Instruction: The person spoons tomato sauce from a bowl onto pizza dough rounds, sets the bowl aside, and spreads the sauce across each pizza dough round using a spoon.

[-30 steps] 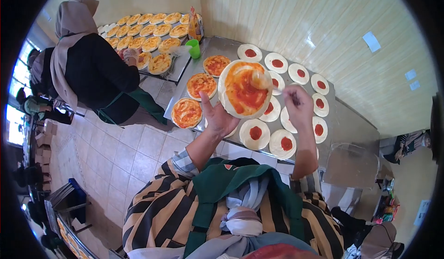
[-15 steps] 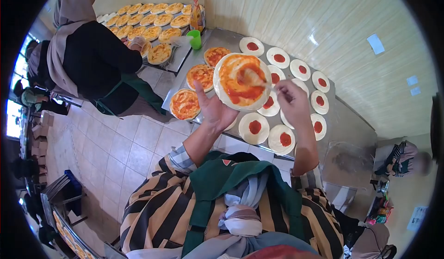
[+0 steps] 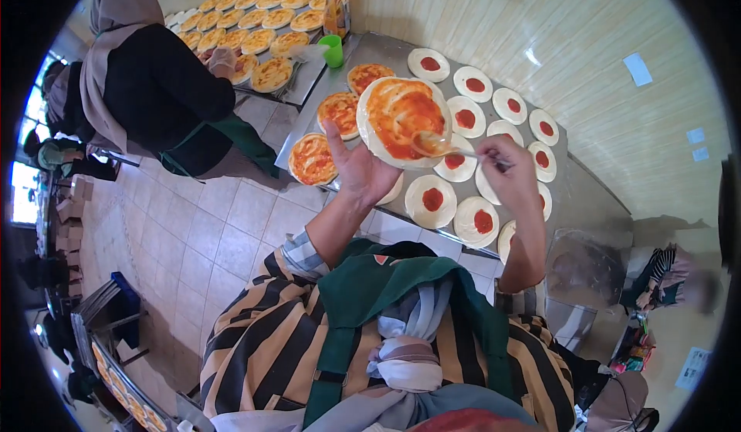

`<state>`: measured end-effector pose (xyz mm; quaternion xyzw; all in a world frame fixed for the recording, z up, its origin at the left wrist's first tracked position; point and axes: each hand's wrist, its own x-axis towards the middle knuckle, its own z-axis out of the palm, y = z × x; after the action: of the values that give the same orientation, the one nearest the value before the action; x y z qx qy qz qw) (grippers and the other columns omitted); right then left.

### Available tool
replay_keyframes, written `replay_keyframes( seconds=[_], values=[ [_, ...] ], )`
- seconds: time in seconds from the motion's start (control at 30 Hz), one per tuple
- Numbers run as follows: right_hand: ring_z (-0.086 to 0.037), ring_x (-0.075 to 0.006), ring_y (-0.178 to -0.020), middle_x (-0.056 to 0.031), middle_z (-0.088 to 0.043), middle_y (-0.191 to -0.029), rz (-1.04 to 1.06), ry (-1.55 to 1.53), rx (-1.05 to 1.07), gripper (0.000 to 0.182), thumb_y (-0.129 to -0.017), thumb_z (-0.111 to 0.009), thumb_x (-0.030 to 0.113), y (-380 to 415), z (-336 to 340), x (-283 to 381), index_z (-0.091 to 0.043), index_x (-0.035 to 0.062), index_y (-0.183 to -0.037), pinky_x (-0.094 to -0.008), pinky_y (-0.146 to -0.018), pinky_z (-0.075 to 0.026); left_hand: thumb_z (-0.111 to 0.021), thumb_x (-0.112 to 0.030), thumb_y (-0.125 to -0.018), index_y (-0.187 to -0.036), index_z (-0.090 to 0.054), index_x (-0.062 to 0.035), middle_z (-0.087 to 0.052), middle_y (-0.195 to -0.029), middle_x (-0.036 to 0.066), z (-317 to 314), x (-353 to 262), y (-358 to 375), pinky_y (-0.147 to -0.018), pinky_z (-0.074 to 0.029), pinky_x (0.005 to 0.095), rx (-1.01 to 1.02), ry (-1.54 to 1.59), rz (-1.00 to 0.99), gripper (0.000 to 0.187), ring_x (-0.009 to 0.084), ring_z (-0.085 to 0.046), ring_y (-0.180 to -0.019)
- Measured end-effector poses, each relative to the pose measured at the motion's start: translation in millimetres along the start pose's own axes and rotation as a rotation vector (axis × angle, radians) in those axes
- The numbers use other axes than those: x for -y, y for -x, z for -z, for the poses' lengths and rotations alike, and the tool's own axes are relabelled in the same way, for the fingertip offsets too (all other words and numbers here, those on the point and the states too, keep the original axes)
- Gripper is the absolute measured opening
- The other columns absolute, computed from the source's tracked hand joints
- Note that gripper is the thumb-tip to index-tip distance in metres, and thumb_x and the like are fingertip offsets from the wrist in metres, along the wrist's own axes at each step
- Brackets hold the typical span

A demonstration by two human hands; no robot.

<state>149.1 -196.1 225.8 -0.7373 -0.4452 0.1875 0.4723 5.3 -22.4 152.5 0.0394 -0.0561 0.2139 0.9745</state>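
Observation:
My left hand (image 3: 361, 171) holds up a round dough base (image 3: 397, 116) from below, its thumb raised beside the rim. Red sauce covers most of the top of this base. Between the fingers of my right hand (image 3: 505, 163) is the handle of a spoon (image 3: 432, 145), whose bowl rests in the sauce near the lower right edge. Beneath, on the metal table (image 3: 567, 181), lie several dough rounds with a red dab at the centre, such as one dough round (image 3: 430, 201) just below. Sauce-covered rounds, one of them a sauced round (image 3: 312, 160), lie to the left.
A co-worker (image 3: 158, 77) in dark clothes stands at the left by a tray (image 3: 307, 73) of topped rounds. A green cup (image 3: 332, 51) and a packet (image 3: 335, 17) are at the back. Another person (image 3: 661, 278) is at the far right. Racked trays stand lower left.
The spoon has moved from the middle of the sauce towards the lower right edge, with my right hand shifting right. The sauce is spread wider. The view has shifted slightly.

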Motion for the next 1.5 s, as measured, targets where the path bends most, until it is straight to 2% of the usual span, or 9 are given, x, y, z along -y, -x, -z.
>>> replay_keyframes(
  seconds=[0.27,0.53,0.63,0.77,0.87,1.0,1.2,1.43,1.5],
  values=[
    [-0.060,-0.0119,-0.069,-0.0057,-0.062,-0.078,0.004,-0.039,-0.065,0.008,-0.082,-0.058,-0.001,11,-29,8,-0.058,-0.0004,-0.090,-0.0257,-0.061,-0.047,-0.046,-0.083,-0.073,-0.148,-0.027,-0.0144,-0.028,-0.153,0.010,-6,6,-1,-0.116,-0.016,0.0501,-0.040,-0.182,-0.099,0.103,0.0298,-0.027,-0.141],
    [-0.060,-0.0110,-0.072,-0.0080,-0.063,-0.078,-0.039,0.027,-0.298,0.011,-0.083,-0.056,-0.004,8,-9,-18,-0.059,-0.0007,-0.093,-0.0243,-0.068,-0.048,-0.048,-0.083,-0.072,-0.148,-0.026,-0.0136,-0.027,-0.153,0.012,-1,2,2,-0.116,-0.016,0.0508,-0.046,-0.057,-0.036,0.105,0.0316,-0.026,-0.141],
    [-0.060,-0.0120,-0.071,-0.0084,-0.063,-0.077,-0.044,0.006,-0.152,0.013,-0.082,-0.057,-0.004,15,-8,0,-0.059,0.0003,-0.094,-0.0259,-0.063,-0.048,-0.048,-0.083,-0.072,-0.148,-0.025,-0.0140,-0.025,-0.154,0.012,3,-1,3,-0.116,-0.016,0.0530,-0.056,-0.009,0.000,0.106,0.0328,-0.025,-0.141],
    [-0.060,-0.0162,-0.069,-0.0090,-0.061,-0.078,0.089,0.282,-0.233,0.012,-0.079,-0.059,-0.003,9,12,1,-0.060,0.0014,-0.090,-0.0282,-0.063,-0.047,-0.044,-0.085,-0.071,-0.150,-0.022,-0.0142,-0.021,-0.155,0.013,13,-8,7,-0.115,-0.016,0.0567,-0.045,0.093,0.111,0.108,0.0347,-0.023,-0.142],
    [-0.059,-0.0169,-0.068,-0.0094,-0.061,-0.079,0.130,0.176,-0.250,0.010,-0.078,-0.059,-0.003,-1,5,15,-0.060,0.0015,-0.087,-0.0285,-0.061,-0.047,-0.042,-0.087,-0.071,-0.150,-0.021,-0.0147,-0.021,-0.155,0.014,15,-6,10,-0.114,-0.016,0.0577,-0.011,0.111,0.145,0.109,0.0358,-0.023,-0.142],
    [-0.060,-0.0187,-0.069,-0.0095,-0.061,-0.079,0.206,0.358,0.008,0.011,-0.078,-0.057,-0.003,8,26,45,-0.059,0.0016,-0.088,-0.0279,-0.059,-0.045,-0.045,-0.089,-0.066,-0.150,-0.021,-0.0103,-0.021,-0.155,0.016,13,-7,13,-0.114,-0.018,0.0573,-0.079,-0.039,0.117,0.117,0.0359,-0.024,-0.141],
    [-0.061,-0.0185,-0.072,-0.0100,-0.062,-0.083,0.174,0.334,-0.112,0.015,-0.077,-0.058,-0.004,-13,33,44,-0.059,0.0004,-0.091,-0.0275,-0.061,-0.047,-0.045,-0.089,-0.067,-0.150,-0.021,-0.0104,-0.023,-0.154,0.018,22,-9,15,-0.113,-0.020,0.0586,0.035,0.171,0.213,0.117,0.0373,-0.026,-0.140],
    [-0.060,-0.0171,-0.071,-0.0087,-0.062,-0.081,0.183,0.318,0.076,0.013,-0.080,-0.058,-0.001,-13,37,50,-0.059,0.0004,-0.092,-0.0276,-0.062,-0.045,-0.043,-0.087,-0.071,-0.151,-0.020,-0.0140,-0.021,-0.154,0.018,21,-12,18,-0.111,-0.021,0.0623,0.021,0.212,0.215,0.111,0.0396,-0.024,-0.141],
    [-0.060,-0.0166,-0.072,-0.0087,-0.061,-0.081,0.174,0.328,-0.064,0.013,-0.080,-0.059,-0.001,-22,33,48,-0.059,0.0007,-0.092,-0.0277,-0.063,-0.047,-0.042,-0.087,-0.071,-0.151,-0.019,-0.0136,-0.021,-0.154,0.018,20,-12,20,-0.110,-0.021,0.0624,0.030,0.220,0.233,0.111,0.0398,-0.024,-0.140]
  ],
)
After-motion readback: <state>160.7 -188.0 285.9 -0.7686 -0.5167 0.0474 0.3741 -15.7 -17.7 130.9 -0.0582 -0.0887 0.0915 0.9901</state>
